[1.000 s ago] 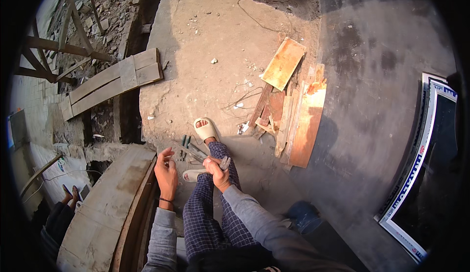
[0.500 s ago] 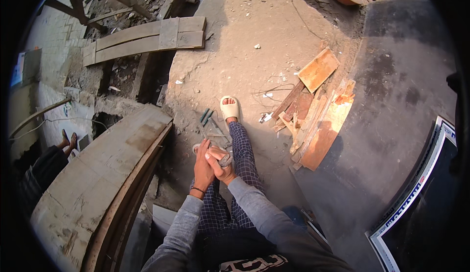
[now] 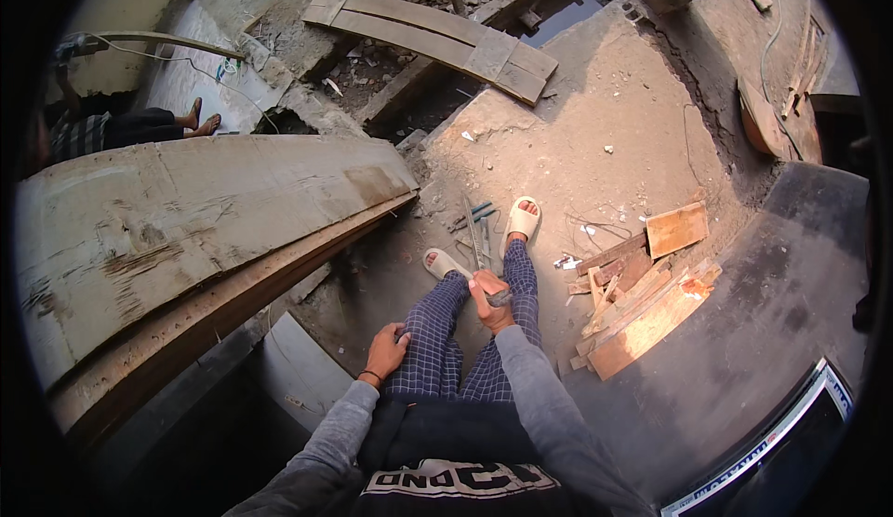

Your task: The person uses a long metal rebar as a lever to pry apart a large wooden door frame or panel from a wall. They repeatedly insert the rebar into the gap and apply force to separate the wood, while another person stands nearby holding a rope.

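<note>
My right hand [image 3: 489, 305] is closed around a dull grey, blunt-ended object [image 3: 499, 298] in front of my knees; its kind is not clear. A thin straight rod [image 3: 472, 229] shows just beyond that hand; whether it is held or lies on the ground I cannot tell. My left hand [image 3: 385, 351] rests at my left thigh with fingers curled, and a small dark bit shows at its fingertips. On the ground between my sandals [image 3: 523, 218] lies a long-handled tool with blue-green grips [image 3: 477, 213], partly hidden.
A stack of broad boards [image 3: 214, 210] rises close on my left. Broken wood pieces [image 3: 642, 308] lie at right, beside a dark sheet [image 3: 735, 285]. Planks [image 3: 437, 38] span a rubble-filled trench ahead. Another person's legs [image 3: 158, 128] show at far left.
My hands have come apart: the left has dropped to my thigh, while the right keeps the grey object. The view has turned left, and my left sandal now shows fully.
</note>
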Motion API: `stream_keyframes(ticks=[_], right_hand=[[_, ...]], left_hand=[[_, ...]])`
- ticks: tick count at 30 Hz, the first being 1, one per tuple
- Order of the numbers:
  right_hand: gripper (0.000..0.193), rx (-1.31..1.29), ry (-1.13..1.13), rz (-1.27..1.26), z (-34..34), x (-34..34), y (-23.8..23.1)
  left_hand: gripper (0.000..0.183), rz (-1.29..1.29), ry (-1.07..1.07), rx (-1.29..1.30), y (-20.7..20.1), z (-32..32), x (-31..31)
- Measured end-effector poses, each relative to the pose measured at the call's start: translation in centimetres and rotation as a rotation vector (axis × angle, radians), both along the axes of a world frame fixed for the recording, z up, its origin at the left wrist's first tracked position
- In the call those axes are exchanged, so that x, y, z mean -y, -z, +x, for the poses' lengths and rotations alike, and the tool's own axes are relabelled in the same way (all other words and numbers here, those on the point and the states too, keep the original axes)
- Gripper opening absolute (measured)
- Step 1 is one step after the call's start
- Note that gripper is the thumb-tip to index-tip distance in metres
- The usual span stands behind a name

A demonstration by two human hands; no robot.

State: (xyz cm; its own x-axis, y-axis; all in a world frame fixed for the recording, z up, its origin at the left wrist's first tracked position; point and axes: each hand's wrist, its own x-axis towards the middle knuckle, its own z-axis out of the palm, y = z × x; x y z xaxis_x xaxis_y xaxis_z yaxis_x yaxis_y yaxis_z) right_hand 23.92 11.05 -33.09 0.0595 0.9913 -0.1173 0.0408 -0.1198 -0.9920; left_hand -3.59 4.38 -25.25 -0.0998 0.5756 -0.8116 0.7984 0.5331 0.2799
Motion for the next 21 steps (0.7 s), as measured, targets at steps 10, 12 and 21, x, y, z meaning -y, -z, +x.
stream_keyframes(ticks=[10, 12, 21], right_hand=[[0.04, 0.193, -0.34, -0.3, -7.7, -2.2, -3.0], [0.043, 0.074, -0.191, -0.298, -10.1, -3.7, -5.7], [0.047, 0.024, -0.255, -0.127, -16.7, 0.3, -35.3]], left_hand=[[0.042, 0.256, -0.183, 0.159, -8.0, -8.0, 3.2], [0.041, 0.316, -0.236, 0.153, -9.4, -10.0, 4.1], [0.062, 0.582, -0.064, 0.333, -15.6, -12.6, 2.2]])
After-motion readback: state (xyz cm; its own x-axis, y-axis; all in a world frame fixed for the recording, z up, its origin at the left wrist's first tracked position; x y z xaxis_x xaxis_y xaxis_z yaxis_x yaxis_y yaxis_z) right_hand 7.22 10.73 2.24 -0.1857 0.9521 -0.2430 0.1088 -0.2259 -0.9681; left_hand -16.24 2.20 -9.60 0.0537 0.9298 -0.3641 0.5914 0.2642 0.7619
